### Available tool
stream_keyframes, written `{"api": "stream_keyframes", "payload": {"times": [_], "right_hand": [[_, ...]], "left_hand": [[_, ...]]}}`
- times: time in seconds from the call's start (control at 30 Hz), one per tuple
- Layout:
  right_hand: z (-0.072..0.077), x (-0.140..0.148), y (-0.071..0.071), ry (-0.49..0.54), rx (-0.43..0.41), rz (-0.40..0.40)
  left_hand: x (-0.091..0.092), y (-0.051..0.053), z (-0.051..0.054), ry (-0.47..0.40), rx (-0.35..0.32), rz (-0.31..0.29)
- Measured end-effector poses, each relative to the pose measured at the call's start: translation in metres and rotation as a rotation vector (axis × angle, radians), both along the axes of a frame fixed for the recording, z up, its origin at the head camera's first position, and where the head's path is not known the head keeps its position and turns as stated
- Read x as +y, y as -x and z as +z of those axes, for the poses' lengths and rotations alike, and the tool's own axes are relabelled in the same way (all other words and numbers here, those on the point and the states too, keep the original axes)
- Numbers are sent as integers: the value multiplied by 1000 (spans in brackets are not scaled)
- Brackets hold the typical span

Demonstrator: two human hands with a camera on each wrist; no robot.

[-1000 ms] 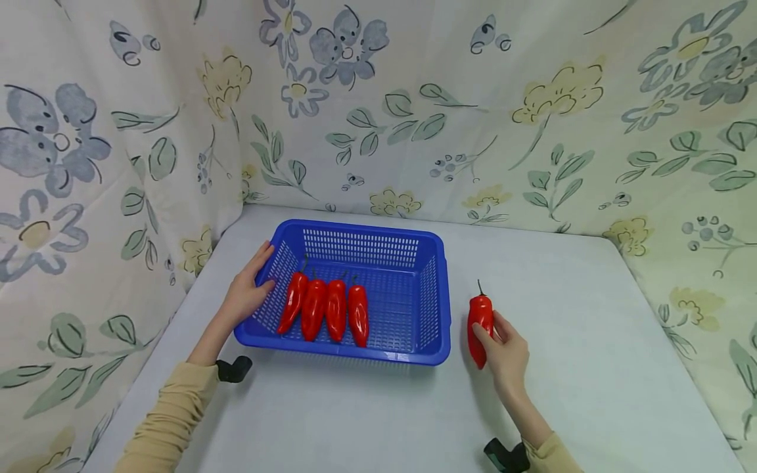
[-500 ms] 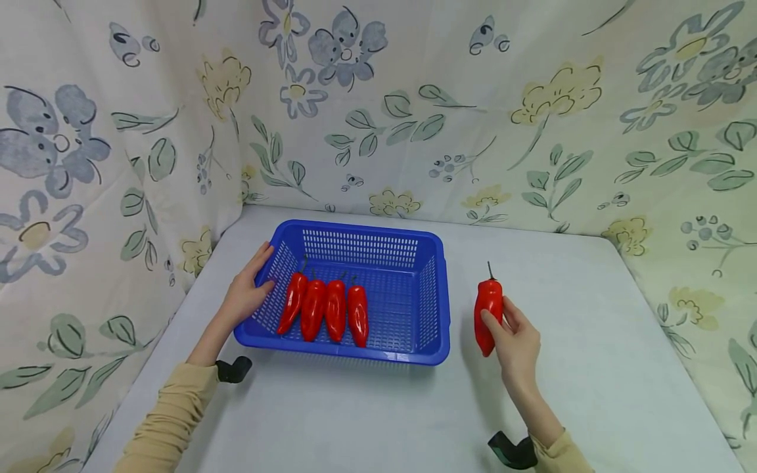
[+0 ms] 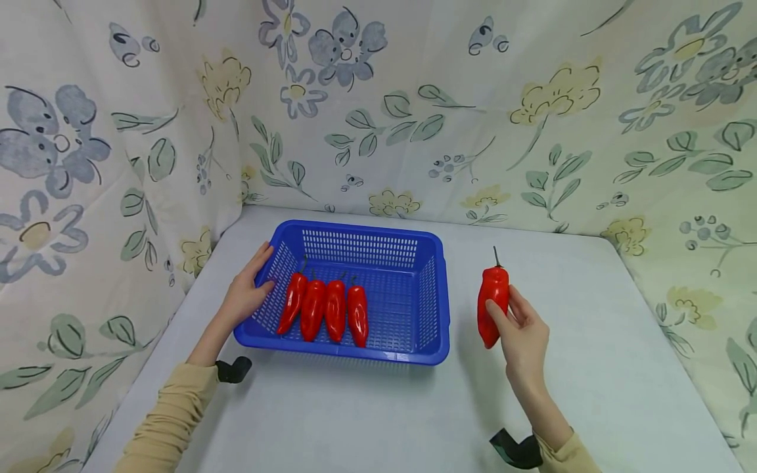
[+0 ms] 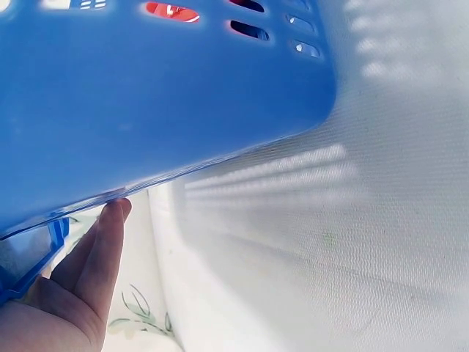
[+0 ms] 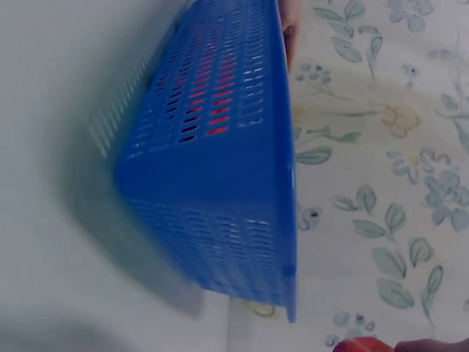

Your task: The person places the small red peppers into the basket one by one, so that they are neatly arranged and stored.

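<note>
My left hand [image 3: 246, 293] rests at the left side of a blue plastic basket [image 3: 378, 355], fingers fairly straight and the thumb at the rim. In the left wrist view, fingers [image 4: 107, 253] touch the outer side of the basket [image 4: 146, 110]. Right of the basket, my right hand [image 3: 524, 335] pinches a red pepper [image 3: 493, 284] by its side, thumb in front and stem up. Some of its fingers are hidden behind it. Only a bit of this pepper [image 5: 364, 345] shows in the right wrist view. Several red peppers [image 3: 336, 311] lie side by side in the basket's left half.
A white table [image 3: 367, 414] carries the basket. Floral curtains [image 3: 414, 118] hang behind it and along both sides. Both wrists wear black devices [image 3: 234, 370], below beige sleeves.
My right hand has moved the pinched pepper up in the view, away from me, and slightly right. The left hand, the basket and the peppers inside it have stayed put.
</note>
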State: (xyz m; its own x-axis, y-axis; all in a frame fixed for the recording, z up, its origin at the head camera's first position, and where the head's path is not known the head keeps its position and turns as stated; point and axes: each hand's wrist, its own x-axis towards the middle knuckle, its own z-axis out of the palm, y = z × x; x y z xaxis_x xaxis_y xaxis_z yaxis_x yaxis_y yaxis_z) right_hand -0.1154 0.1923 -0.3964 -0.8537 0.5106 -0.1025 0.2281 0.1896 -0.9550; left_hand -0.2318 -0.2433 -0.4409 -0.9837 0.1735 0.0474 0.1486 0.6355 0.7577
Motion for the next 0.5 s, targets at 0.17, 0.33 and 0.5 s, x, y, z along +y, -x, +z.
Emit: {"api": "stream_keyframes", "payload": {"times": [0.17,0.33,0.5], "right_hand": [[4,-4,0,14,22,-3],[7,-11,2,27,39,8],[8,-17,4,51,60,30]], "left_hand": [[0,0,1,-3,2,-2],[0,0,1,0,-1,-1],[-1,0,1,7,-1,0]]}}
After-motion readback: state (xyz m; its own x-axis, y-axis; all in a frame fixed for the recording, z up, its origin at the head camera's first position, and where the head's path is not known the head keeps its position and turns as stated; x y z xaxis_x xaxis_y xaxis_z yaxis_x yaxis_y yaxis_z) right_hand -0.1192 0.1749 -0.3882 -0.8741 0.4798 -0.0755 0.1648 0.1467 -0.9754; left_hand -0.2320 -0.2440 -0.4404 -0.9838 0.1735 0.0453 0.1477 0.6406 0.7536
